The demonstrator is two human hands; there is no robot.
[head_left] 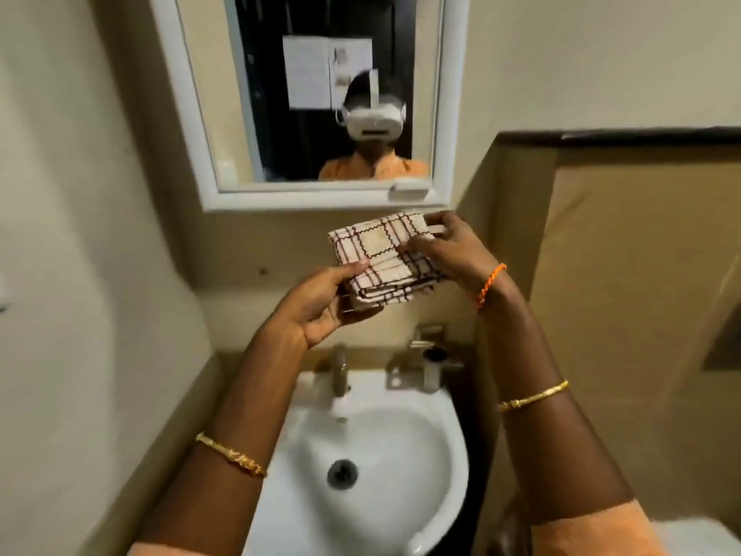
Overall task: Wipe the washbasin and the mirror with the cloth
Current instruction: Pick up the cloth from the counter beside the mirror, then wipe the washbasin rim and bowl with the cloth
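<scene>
Both hands hold the folded checked cloth [385,262] in the air between mirror [320,94] and washbasin [401,443]: left hand [320,302] grips beneath, right hand [445,246] pinches its top. Wiping looks unstarted; next the cloth must be pressed to 1 surface.

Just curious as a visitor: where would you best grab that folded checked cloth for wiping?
Probably by the thick stacked edge of the folded checked cloth, from below on the near side, where the left hand grips it. The layers bunch firmly there; the far corner pinched by the right hand is thinner and looser.
</scene>
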